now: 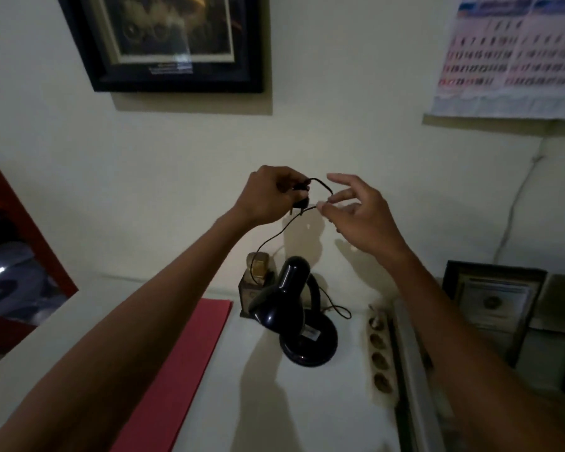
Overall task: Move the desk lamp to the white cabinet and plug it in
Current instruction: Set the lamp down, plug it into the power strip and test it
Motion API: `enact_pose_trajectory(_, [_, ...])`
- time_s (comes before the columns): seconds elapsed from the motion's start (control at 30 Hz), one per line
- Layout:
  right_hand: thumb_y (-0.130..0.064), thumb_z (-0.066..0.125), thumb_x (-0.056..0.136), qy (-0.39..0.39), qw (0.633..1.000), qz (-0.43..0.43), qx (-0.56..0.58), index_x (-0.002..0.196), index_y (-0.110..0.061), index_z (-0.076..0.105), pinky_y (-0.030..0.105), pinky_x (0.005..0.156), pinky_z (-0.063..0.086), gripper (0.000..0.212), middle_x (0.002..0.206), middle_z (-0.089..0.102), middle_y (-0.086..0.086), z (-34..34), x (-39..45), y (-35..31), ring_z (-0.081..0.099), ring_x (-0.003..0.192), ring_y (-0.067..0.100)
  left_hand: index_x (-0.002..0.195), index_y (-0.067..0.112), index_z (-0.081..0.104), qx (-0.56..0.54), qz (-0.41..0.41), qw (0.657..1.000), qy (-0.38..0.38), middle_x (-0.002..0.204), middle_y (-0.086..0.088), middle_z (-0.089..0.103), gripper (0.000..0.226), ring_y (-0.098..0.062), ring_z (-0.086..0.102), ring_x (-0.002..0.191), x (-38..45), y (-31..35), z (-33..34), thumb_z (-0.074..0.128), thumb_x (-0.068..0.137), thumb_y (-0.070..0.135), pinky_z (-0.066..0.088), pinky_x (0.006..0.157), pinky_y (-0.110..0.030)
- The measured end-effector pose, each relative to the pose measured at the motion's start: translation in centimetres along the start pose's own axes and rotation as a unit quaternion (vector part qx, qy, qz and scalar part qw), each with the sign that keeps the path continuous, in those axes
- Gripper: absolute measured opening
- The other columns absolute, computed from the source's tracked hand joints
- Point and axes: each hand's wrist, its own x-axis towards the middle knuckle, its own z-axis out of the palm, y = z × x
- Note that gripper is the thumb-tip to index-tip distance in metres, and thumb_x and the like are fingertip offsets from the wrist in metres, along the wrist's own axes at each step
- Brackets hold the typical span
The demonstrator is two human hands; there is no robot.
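A black desk lamp [294, 308] stands on the white cabinet top [307, 412], its shade tilted down to the left. Its thin black cord [271, 238] rises from behind the lamp to my raised hands. My left hand [268, 197] grips the black plug [299, 199], prongs pointing down. My right hand [359, 210] pinches the cord between thumb and forefinger just right of the plug, other fingers spread. A cream power strip [380, 353] with several sockets lies along the cabinet's right edge, right of the lamp base.
A red folder [190, 363] lies on the cabinet's left part. A small brown bottle with a gold cap [256, 285] stands behind the lamp against the wall. A framed picture [163, 44] and a calendar [516, 57] hang above. A framed certificate [493, 301] leans at right.
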Motion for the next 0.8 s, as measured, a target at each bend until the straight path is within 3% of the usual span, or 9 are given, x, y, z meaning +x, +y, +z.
enact_pose_trajectory(0.1, [-0.031, 0.069, 0.086, 0.060, 0.991, 0.090, 0.072, 0.102, -0.024, 0.066, 0.028, 0.054, 0.058, 0.018, 0.088, 0.074, 0.003, -1.9, 1.5, -1.4, 0.072, 0.063, 0.012, 0.105, 0.015, 0.075, -0.064, -0.001, 0.998, -0.011, 0.099, -0.001, 0.076, 0.022, 0.000, 0.069, 0.084, 2.6, 1.7, 2.2, 0.075, 0.083, 0.017, 0.047, 0.075, -0.005])
enact_pose_trajectory(0.23, [-0.030, 0.073, 0.081, 0.032, 0.989, 0.121, 0.082, 0.106, -0.026, 0.070, 0.023, 0.054, 0.054, 0.025, 0.081, 0.077, -0.007, -4.1, 1.6, -0.3, 0.074, 0.071, 0.009, 0.101, 0.013, 0.075, -0.137, -0.004, 0.989, -0.057, 0.095, -0.005, 0.076, 0.023, -0.016, 0.072, 0.089, 4.4, 3.3, 5.4, 0.077, 0.078, 0.009, 0.055, 0.086, -0.029])
enact_pose_trajectory(0.33, [-0.036, 0.082, 0.071, 0.093, 0.991, 0.097, 0.004, 0.105, -0.032, 0.069, 0.020, 0.061, 0.055, 0.036, 0.078, 0.076, -0.009, -5.0, 1.3, 1.5, 0.072, 0.074, 0.005, 0.096, 0.017, 0.076, -0.166, -0.001, 0.982, -0.086, 0.091, -0.001, 0.075, 0.020, -0.010, 0.071, 0.090, 5.0, 3.8, 7.4, 0.078, 0.077, 0.009, 0.055, 0.085, -0.027])
enact_pose_trajectory(0.43, [-0.040, 0.089, 0.065, 0.145, 0.982, 0.049, -0.114, 0.095, -0.032, 0.071, 0.002, 0.057, 0.041, 0.036, 0.077, 0.067, -0.018, -5.8, 1.1, 3.1, 0.063, 0.072, -0.007, 0.099, 0.014, 0.075, -0.168, -0.010, 0.979, -0.118, 0.095, -0.004, 0.076, 0.023, -0.012, 0.070, 0.095, 5.1, 3.6, 9.1, 0.079, 0.077, 0.010, 0.053, 0.089, -0.027])
enact_pose_trajectory(0.53, [-0.036, 0.093, 0.062, 0.116, 0.982, 0.059, -0.140, 0.090, -0.033, 0.070, 0.005, 0.056, 0.043, 0.036, 0.072, 0.065, -0.020, -6.2, 0.8, 4.5, 0.062, 0.068, -0.010, 0.102, 0.010, 0.074, -0.167, -0.042, 0.973, -0.154, 0.096, -0.008, 0.076, 0.023, -0.014, 0.069, 0.092, 4.7, 2.9, 10.7, 0.076, 0.079, 0.005, 0.053, 0.091, -0.031])
enact_pose_trajectory(0.63, [-0.028, 0.094, 0.062, 0.088, 0.979, 0.085, -0.165, 0.089, -0.027, 0.068, 0.014, 0.058, 0.048, 0.037, 0.070, 0.067, -0.011, -6.0, 0.3, 6.1, 0.066, 0.069, 0.001, 0.106, 0.004, 0.071, -0.176, -0.080, 0.962, -0.194, 0.101, -0.016, 0.074, 0.023, -0.016, 0.066, 0.089, 3.7, 2.0, 12.3, 0.072, 0.083, 0.002, 0.054, 0.090, -0.033])
enact_pose_trajectory(0.8, [-0.023, 0.088, 0.067, -0.009, 0.964, 0.149, -0.220, 0.097, -0.017, 0.071, 0.024, 0.065, 0.053, 0.035, 0.095, 0.073, 0.008, -5.0, -1.6, 9.9, 0.067, 0.080, 0.018, 0.109, 0.007, 0.071, -0.081, -0.148, 0.954, -0.248, 0.113, -0.016, 0.071, 0.023, -0.020, 0.065, 0.099, 1.2, 0.2, 15.8, 0.063, 0.087, 0.005, 0.053, 0.094, -0.036])
